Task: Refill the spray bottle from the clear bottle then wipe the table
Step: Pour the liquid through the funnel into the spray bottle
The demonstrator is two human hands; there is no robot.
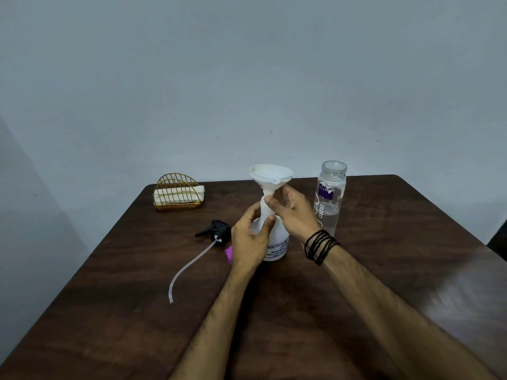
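A white spray bottle (278, 237) stands upright mid-table with its head off and a white funnel (270, 175) sitting in its neck. My left hand (249, 239) wraps the bottle's body. My right hand (293, 212) pinches the funnel's stem at the neck. The clear bottle (330, 196), uncapped and partly filled with clear liquid, stands just right of my right hand. The black spray head (216, 231) with its long clear tube (189, 267) lies on the table to the left. A folded white cloth (178, 196) rests in a gold wire holder.
A pink cap (230, 254) lies partly hidden behind my left wrist. The gold wire holder (177, 183) stands at the back left of the dark wooden table (301, 311). A plain wall rises behind the table's far edge.
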